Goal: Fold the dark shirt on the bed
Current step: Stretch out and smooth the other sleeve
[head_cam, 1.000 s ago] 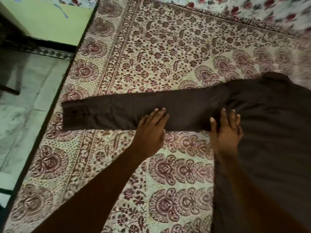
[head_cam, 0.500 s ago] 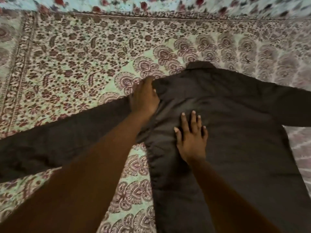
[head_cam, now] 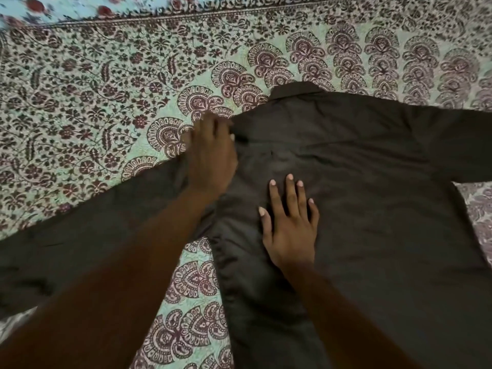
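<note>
The dark shirt (head_cam: 359,195) lies spread on the bed (head_cam: 106,89), collar far, so the flat, splayed right hand (head_cam: 290,225) should pin its back while the left hand (head_cam: 213,153) at the shoulder, grasp too blurred to tell, folds the sleeve (head_cam: 48,249) over squarely.

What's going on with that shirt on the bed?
A person is laying out a dark shirt on a patterned bedsheet, ready to fold it. The right hand presses flat on the shirt's body with fingers spread. The left hand is at the shoulder; it is too blurred to tell if it pinches the cloth. One sleeve and the other sleeve stick out sideways. Nothing is folded yet.
</note>
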`<state>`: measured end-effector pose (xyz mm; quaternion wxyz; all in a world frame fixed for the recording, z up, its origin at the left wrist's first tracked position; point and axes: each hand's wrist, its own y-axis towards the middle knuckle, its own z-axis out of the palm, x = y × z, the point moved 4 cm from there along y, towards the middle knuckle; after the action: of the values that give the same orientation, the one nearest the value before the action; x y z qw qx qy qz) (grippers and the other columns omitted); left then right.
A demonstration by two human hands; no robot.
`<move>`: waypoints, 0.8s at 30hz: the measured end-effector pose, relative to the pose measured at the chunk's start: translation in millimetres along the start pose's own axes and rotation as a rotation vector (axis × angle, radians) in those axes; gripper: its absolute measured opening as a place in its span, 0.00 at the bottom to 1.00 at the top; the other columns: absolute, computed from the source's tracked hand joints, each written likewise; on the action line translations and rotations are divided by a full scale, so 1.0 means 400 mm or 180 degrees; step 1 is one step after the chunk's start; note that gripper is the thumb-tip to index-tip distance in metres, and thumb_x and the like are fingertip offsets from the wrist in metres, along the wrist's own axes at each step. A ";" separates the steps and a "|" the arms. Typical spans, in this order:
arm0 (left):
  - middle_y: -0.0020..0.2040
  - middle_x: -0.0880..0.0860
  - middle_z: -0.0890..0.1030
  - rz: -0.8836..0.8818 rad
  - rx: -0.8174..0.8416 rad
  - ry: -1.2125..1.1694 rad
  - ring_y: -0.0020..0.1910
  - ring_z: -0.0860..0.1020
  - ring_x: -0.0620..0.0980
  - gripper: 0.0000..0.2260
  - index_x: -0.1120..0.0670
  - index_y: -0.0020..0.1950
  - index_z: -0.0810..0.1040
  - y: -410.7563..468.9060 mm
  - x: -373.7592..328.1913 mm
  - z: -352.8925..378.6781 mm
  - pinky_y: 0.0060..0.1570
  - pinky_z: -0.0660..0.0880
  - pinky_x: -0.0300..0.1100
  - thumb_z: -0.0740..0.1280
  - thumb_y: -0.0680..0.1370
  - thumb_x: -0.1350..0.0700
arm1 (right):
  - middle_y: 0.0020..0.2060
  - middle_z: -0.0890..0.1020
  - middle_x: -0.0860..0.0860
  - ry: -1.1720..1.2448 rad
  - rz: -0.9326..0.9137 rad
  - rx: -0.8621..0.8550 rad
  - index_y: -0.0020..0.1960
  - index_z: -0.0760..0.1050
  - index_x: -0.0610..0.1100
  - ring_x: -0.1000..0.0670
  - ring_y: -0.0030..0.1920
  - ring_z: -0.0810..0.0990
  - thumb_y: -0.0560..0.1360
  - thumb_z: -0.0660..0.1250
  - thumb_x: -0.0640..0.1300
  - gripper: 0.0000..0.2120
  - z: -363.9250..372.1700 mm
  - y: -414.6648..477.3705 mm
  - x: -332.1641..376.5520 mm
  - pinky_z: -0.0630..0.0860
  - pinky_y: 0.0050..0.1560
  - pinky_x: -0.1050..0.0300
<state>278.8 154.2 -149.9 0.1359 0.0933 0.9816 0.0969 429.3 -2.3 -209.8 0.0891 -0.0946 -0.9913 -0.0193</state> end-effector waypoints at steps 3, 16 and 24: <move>0.73 0.55 0.72 0.0923 0.0555 -0.0096 0.70 0.72 0.57 0.18 0.53 0.70 0.73 -0.107 -0.082 0.061 0.64 0.69 0.55 0.59 0.82 0.50 | 0.84 0.56 0.47 -0.0018 0.0056 0.0026 0.84 0.55 0.48 0.47 0.83 0.54 0.85 0.49 0.57 0.29 0.000 0.003 -0.003 0.58 0.79 0.42; 0.85 0.53 0.50 -0.0123 0.1141 0.0623 0.83 0.51 0.57 0.35 0.51 0.84 0.46 -0.244 0.264 -0.003 0.79 0.51 0.60 0.44 0.82 0.33 | 0.84 0.55 0.47 -0.0006 0.0097 0.0137 0.83 0.57 0.47 0.43 0.83 0.54 0.85 0.49 0.61 0.31 -0.013 0.010 0.007 0.58 0.78 0.37; 0.77 0.57 0.66 -0.1116 0.0567 0.0264 0.75 0.64 0.60 0.21 0.54 0.76 0.66 -0.235 0.310 -0.058 0.72 0.57 0.64 0.56 0.84 0.51 | 0.84 0.52 0.49 0.0280 -0.1023 0.0239 0.83 0.56 0.55 0.44 0.84 0.51 0.85 0.49 0.59 0.28 -0.003 0.179 0.174 0.55 0.79 0.39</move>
<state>140.4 85.9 -179.1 0.1013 -0.0715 0.9922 -0.0118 375.9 80.9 -194.6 0.1316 0.0695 -0.9889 -0.0003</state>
